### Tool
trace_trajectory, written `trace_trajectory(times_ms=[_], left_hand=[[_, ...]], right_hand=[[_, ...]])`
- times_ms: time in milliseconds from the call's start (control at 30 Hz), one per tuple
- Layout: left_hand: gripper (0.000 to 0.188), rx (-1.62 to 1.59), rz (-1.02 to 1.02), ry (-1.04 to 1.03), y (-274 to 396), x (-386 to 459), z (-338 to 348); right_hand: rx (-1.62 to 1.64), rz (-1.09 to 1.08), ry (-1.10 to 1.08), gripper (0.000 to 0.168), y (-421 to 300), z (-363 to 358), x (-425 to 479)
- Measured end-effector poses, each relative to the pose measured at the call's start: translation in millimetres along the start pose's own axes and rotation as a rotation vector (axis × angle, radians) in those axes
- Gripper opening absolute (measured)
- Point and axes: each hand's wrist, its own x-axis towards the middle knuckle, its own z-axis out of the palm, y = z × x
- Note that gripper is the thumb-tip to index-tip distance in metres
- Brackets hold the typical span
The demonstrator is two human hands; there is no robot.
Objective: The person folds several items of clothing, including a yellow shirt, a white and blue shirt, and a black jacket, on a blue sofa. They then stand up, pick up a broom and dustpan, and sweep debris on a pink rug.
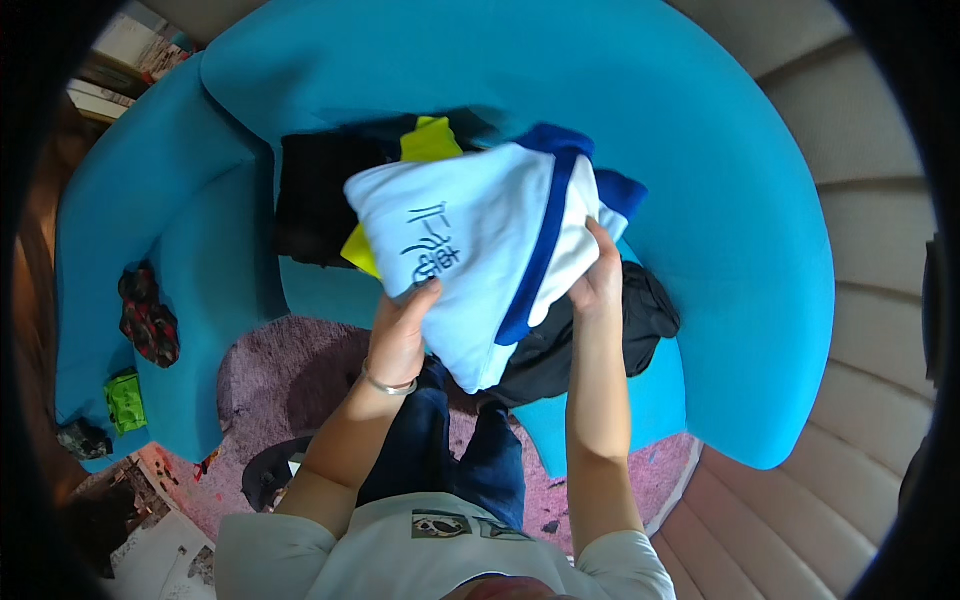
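Note:
Both my hands hold a folded white and blue garment (480, 225) up in front of me, over the sofa seat. My left hand (405, 322) grips its lower left edge, thumb on top near some dark writing. At the right edge, my right hand (598, 270) pinches the white cloth beside a dark blue band. Behind the garment, partly hidden by it, lie a folded black cloth (319, 199) and a yellow-green cloth (431, 140). A rumpled black garment (649, 319) lies on the seat, behind and beside my right forearm.
A curved turquoise sofa (757, 247) wraps around me. On its left part lie a dark patterned cloth (148, 315), a green packet (125, 403) and a small dark bundle (84, 439). A pinkish rug (262, 367) covers the floor, with a round black object (262, 472) on it.

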Motion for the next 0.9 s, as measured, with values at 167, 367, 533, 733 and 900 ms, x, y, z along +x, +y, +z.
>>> trace_trajectory(times_ms=[167, 367, 533, 733, 900], left_hand=[[0.036, 0.052, 0.076, 0.037, -71, 13, -6], [0.036, 0.012, -0.602, 0.147, -238, 75, -76], [0.036, -0.045, -0.608, 0.116, -271, 72, -105], [0.043, 0.125, -0.687, 0.134, -265, 79, -119], [0.044, 0.892, -0.607, -0.059, -220, 100, -154]], right_hand=[[-0.128, 0.036, -0.069, 0.043, -6, -45, 62], [-0.548, 0.063, 0.46, 0.05, 53, -212, 158], [-1.321, -0.185, 0.564, 0.059, 87, -199, 118], [-1.199, -0.237, 0.48, 0.047, 97, -181, 118], [-1.495, -0.354, 0.659, 0.052, 120, -177, 137]])
